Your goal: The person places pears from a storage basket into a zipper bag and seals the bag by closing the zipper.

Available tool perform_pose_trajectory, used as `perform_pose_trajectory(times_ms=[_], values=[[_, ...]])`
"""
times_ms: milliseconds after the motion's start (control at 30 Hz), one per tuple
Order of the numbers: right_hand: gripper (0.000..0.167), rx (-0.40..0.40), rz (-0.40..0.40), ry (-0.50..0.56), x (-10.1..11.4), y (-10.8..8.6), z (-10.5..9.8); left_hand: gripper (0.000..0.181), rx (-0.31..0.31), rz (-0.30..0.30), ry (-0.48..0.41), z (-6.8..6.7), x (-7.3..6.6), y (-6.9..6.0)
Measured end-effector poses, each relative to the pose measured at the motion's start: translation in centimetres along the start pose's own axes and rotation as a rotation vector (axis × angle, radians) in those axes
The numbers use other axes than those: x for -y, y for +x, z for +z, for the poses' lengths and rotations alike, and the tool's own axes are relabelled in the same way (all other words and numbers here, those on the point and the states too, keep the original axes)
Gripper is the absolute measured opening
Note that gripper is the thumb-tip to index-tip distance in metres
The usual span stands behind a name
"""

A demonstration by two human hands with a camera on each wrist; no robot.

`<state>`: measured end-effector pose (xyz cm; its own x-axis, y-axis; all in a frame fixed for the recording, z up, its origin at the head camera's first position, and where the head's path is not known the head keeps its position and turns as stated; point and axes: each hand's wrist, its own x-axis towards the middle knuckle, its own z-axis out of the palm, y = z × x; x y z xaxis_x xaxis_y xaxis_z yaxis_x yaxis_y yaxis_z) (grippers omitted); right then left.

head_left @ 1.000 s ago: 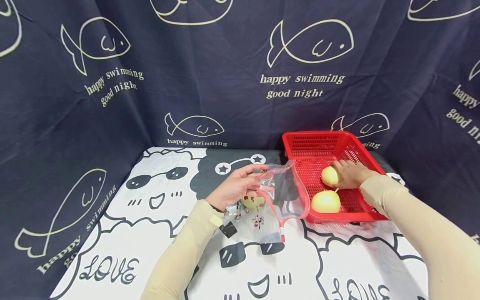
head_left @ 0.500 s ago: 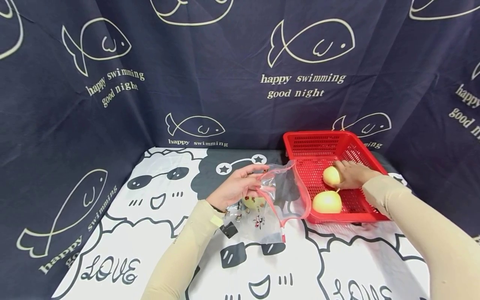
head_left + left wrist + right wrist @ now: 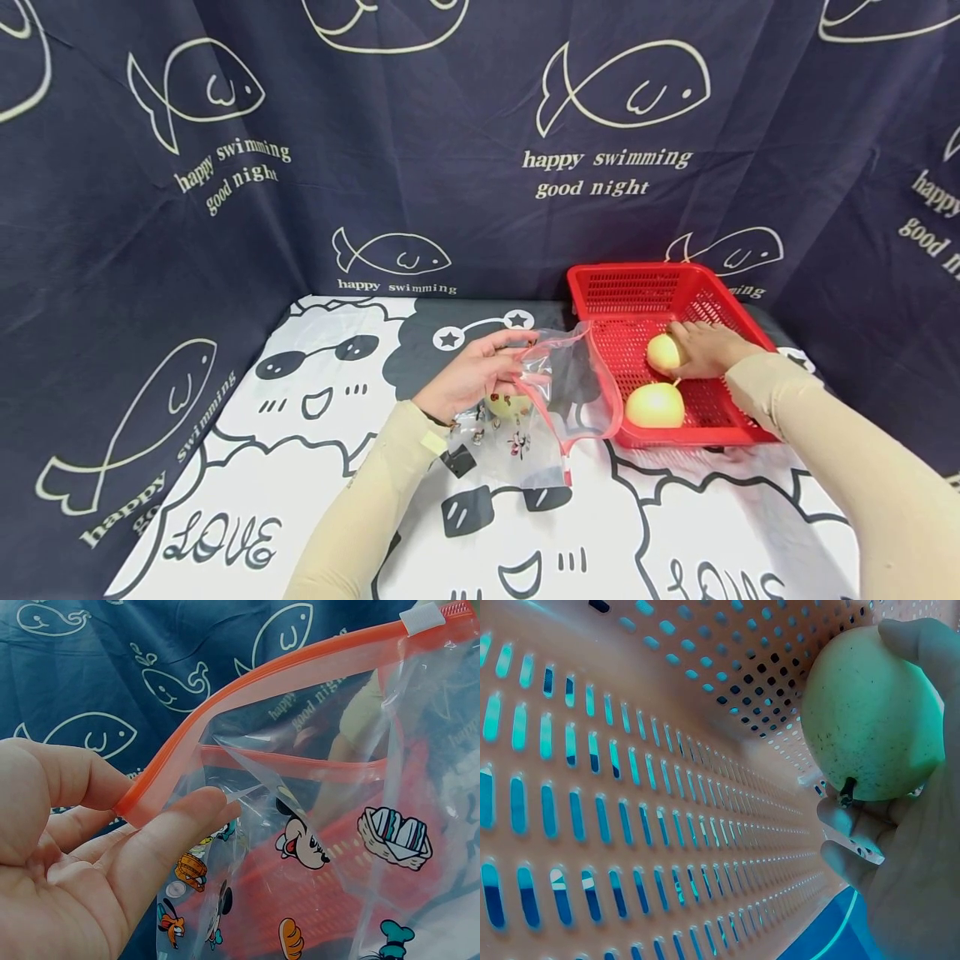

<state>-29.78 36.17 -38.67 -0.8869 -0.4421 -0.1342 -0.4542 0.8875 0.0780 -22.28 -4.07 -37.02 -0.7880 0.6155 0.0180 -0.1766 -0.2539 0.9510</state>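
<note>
Zero grip changes were noted over the last second, suggesting a pause: the left hand (image 3: pixel 472 377) pinched a clear bag (image 3: pixel 538 410) by its rim; the right hand (image 3: pixel 707 348), at two o'clock from it, gripped a pear (image 3: pixel 662 354) inside the red basket (image 3: pixel 720 437).

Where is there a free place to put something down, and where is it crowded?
The printed cloth is bare left of the left sleeve, up to the curtain, and between that and the right sleeve, nearer than the bag and basket. Crowded around the left hand and bag; inside the basket, around the right hand, gripped fruit and front fruit.
</note>
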Motion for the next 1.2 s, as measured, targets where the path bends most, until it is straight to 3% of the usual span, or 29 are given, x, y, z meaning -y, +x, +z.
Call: perform_pose_trajectory(times_ms=[167,433,933,1200], values=[[0.071,-0.012,-0.007,0.012,-0.1,0.0,-0.1,0.051,-0.017,-0.014,0.005,0.0,0.0,0.0],[0.076,-0.029,-0.004,0.019,-0.6,-0.1,-0.2,0.056,-0.003,-0.02,0.003,0.1,-0.1,0.1],[0.063,-0.094,-0.021,0.033,-0.3,-0.3,-1.5,0.058,0.003,-0.03,-0.015,-0.1,-0.2,0.0],[0.067,-0.101,-0.031,0.031,0.0,-0.4,-2.1,0.057,0.007,-0.041,-0.02,0.0,-0.3,0.1]])
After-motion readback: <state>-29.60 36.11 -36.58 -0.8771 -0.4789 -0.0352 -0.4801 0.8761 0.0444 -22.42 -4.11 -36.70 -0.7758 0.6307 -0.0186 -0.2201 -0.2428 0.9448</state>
